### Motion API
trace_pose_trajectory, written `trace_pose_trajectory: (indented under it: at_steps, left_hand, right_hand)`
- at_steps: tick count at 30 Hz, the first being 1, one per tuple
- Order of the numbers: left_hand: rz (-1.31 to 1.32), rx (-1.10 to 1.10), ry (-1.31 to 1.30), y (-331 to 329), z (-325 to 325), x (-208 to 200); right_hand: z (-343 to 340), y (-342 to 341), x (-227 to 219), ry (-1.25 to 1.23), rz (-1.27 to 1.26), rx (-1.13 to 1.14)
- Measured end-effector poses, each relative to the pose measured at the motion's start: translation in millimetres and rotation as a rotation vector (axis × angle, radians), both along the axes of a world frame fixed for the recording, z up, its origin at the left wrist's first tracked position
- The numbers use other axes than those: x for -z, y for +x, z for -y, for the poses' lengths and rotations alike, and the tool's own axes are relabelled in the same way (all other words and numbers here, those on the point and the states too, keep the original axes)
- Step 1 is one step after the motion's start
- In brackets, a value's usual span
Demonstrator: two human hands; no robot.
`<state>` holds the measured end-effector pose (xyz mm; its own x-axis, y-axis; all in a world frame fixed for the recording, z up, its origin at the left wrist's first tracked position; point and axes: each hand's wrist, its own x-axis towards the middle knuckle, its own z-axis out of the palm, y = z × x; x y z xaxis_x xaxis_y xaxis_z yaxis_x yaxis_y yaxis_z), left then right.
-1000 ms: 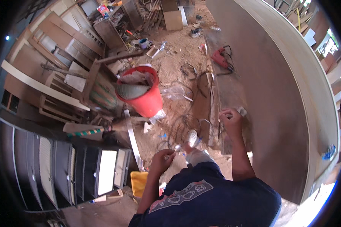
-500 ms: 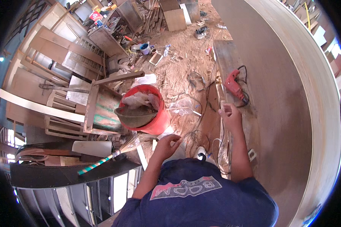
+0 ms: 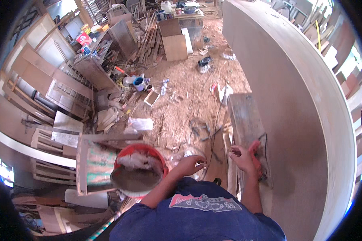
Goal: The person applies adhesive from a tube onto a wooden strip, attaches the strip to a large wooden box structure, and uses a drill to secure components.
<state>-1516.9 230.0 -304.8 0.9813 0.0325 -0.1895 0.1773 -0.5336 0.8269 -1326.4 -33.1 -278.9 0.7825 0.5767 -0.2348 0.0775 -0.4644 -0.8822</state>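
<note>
My left hand [image 3: 193,165] hangs in front of my body above the floor, fingers loosely curled, a gap between thumb and fingers, nothing seen in it. My right hand [image 3: 243,160] is held over the plank at the right, its fingers bent and apart, with no object visible in it. Just beside and partly behind that hand lies a red power drill [image 3: 256,157] with a black cord, on a worn wooden board [image 3: 243,116]. Left of my left hand stands a red bucket [image 3: 163,158] holding a grey-brown shallow pan [image 3: 134,180] and crumpled clear plastic [image 3: 138,161].
A large wooden panel [image 3: 285,100] rises along the right. To the left are a wooden frame [image 3: 83,164] with green-stained boards and stacked panels [image 3: 58,76]. A blue paint pot [image 3: 138,83], a white plastic bag [image 3: 140,123] and cords [image 3: 201,130] lie on the dusty floor.
My view has tilted up and forward, so the bucket and drill sit lower and more of the far workshop shows. My two hands have come closer together, still holding nothing visible.
</note>
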Motion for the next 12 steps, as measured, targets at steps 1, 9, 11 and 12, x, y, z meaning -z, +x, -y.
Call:
trace_pose_trajectory:
  at_steps: [1,9,11,12]
  left_hand:
    - [0.044,0.034,0.051,25,-29,-2]
    - [0.167,-0.048,0.210,180,-230,-75]
    - [0.146,-0.095,0.147,204,-266,-74]
    - [0.126,-0.151,0.094,216,-285,-75]
  right_hand:
    - [-27,23,-17,-0.094,0.059,-0.056]
    - [-222,166,-70,0.028,0.148,-0.148]
    - [-253,192,-71,0.042,0.111,-0.134]
    - [-276,202,-78,0.068,0.078,-0.130]
